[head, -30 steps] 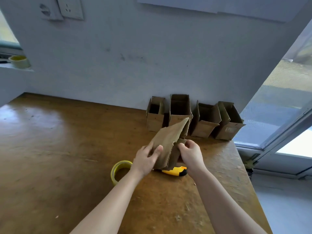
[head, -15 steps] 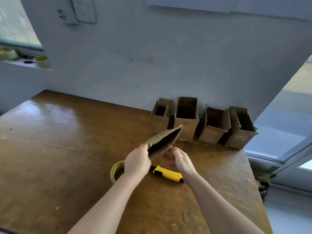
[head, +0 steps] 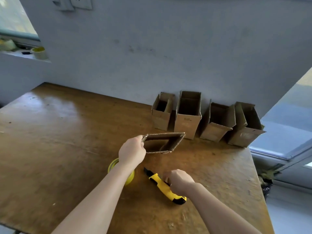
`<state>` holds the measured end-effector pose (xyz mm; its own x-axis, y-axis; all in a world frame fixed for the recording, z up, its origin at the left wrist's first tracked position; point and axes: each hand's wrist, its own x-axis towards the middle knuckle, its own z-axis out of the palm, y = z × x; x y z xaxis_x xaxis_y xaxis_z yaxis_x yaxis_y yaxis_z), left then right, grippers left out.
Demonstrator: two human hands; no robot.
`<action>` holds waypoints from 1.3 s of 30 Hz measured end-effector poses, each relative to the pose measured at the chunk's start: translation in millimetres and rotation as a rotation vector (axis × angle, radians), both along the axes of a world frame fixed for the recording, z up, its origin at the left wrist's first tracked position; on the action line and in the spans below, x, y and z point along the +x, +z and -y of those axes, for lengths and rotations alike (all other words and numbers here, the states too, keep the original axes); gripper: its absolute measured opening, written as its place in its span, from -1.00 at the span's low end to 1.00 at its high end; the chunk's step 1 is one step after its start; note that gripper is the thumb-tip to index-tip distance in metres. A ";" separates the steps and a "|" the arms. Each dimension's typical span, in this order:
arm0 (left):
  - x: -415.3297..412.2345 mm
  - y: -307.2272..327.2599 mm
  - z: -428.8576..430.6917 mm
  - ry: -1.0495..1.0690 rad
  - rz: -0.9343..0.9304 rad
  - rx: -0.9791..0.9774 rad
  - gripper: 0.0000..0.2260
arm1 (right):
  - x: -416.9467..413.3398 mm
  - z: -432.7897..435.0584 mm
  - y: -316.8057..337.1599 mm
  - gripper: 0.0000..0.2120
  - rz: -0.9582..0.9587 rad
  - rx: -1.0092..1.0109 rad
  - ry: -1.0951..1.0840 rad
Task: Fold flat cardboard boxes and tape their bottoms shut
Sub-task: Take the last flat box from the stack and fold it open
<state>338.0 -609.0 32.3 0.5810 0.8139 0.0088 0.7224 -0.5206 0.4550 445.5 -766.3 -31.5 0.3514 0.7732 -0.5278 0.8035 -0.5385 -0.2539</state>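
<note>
Step in hand: erecting; the brown corrugated cardboard box (head: pixel 170 144) is opened to a skewed, open-ended tube, and the bottom flaps look not yet folded.
Left hand (head: pixel 132 153): fingers clamped on the tube's left corner.
Box position: held above the worn wooden table (head: pixel 59 132), at 2 o'clock from the left hand.
Right hand (head: pixel 179 180): fingers curled down onto the yellow-and-black utility knife (head: pixel 160 184); grip or mere touch, cannot tell.
Tape: yellow tape roll (head: pixel 112 166) at 7 o'clock from the left hand, partly behind the forearm.
Next move: probably square the tube and fold the flaps, which calls for both hands before taping.
</note>
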 end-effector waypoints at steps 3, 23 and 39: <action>4.3 3.6 0.5 0.003 -0.007 -0.072 -0.73 | -0.6 9.7 -5.1 -0.58 -0.092 -0.042 0.045; 3.1 3.1 -16.1 0.215 0.153 -0.372 -0.68 | 0.2 -20.0 57.5 -0.59 0.027 0.831 -0.589; -10.6 -23.1 -16.0 -0.384 -0.076 0.075 -0.55 | 8.6 -30.7 51.2 -0.54 0.130 0.615 -0.222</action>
